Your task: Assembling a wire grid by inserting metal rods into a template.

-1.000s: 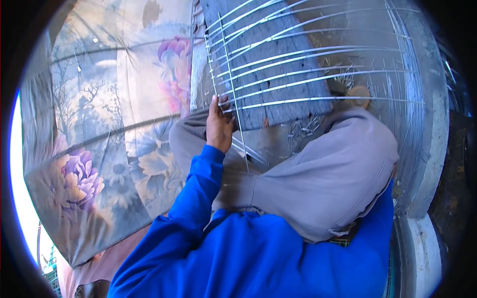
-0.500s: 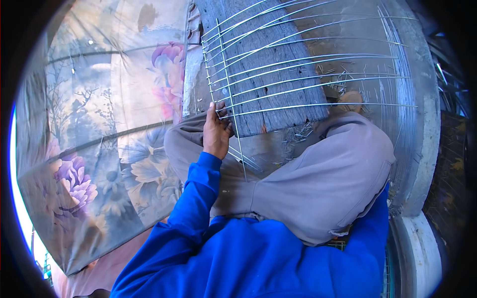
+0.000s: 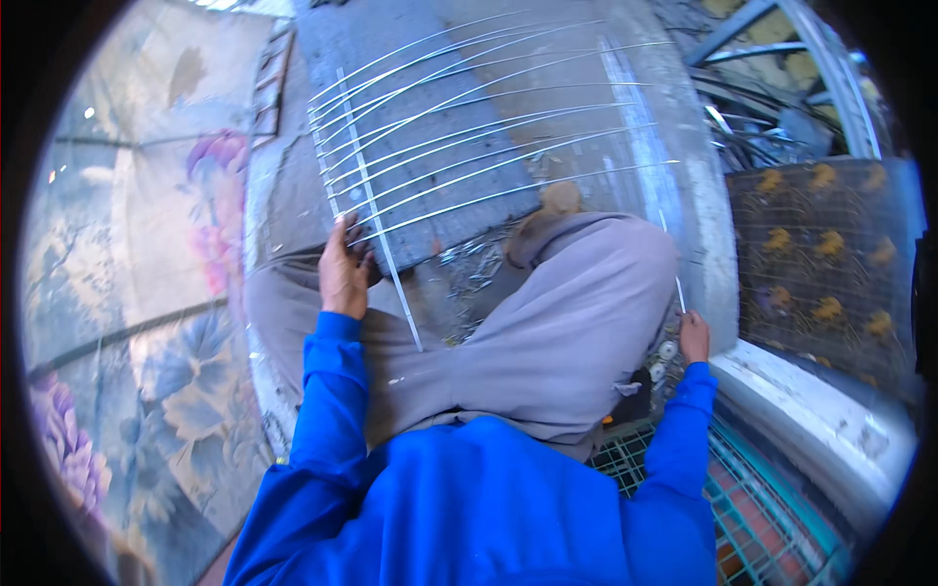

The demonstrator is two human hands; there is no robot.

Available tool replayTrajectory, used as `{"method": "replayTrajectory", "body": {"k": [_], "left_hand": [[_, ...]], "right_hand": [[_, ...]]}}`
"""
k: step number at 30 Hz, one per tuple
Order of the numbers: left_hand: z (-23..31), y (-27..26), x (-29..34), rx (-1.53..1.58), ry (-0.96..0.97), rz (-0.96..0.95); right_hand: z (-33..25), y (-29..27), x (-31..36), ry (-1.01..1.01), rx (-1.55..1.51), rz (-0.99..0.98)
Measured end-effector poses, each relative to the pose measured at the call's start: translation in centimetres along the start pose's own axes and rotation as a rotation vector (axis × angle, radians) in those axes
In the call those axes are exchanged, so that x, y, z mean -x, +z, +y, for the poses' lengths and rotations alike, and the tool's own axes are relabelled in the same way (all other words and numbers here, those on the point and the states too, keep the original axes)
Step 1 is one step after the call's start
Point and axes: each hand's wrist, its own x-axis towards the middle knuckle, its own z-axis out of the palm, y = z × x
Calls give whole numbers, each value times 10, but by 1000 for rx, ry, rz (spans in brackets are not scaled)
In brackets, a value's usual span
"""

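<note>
A frame of several thin curved metal wires (image 3: 469,146) fixed to a straight cross rod (image 3: 376,234) lies over a grey slab in front of my knees. My left hand (image 3: 342,269) grips the near end of this wire frame where the wires meet the rod. At my right side, my right hand (image 3: 694,337) pinches a single thin wire (image 3: 674,273) that stands up from it. I sit cross-legged in grey trousers and blue sleeves.
A floral printed sheet (image 3: 147,293) covers the ground at the left. A wire mesh panel (image 3: 821,264) stands at the right, with metal bars (image 3: 772,49) behind it. A teal wire crate (image 3: 752,498) sits at my lower right, beside a pale ledge (image 3: 811,410).
The view has swung to the right, showing the mesh panel and crate. My right hand has come into sight holding a single wire. My left hand keeps its hold on the wire frame.
</note>
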Motion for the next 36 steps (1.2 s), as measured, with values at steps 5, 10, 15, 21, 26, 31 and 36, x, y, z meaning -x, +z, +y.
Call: {"method": "replayTrajectory", "body": {"k": [5, 10, 15, 21, 26, 31, 36], "left_hand": [[-4, -9, -9, 96, -18, -19], [-10, -4, -14, 87, -10, -29], [-4, -3, -4, 46, 24, -11], [-1, 15, 1, -160, 321, 239], [22, 36, 22, -548, 909, 186], [22, 110, 36, -915, 1098, -362], [-1, 148, 26, -1017, 1316, -363]], "right_hand": [[-42, -72, 88, 31, -221, 307], [-125, -159, 161, -271, -130, 505], [-240, -242, 227, -485, 239, 540], [-330, -296, 290, -604, 578, 492], [-380, -295, 310, -626, 691, 430], [-400, -286, 315, -862, 821, 442], [-414, -275, 324, -852, 826, 375]]}}
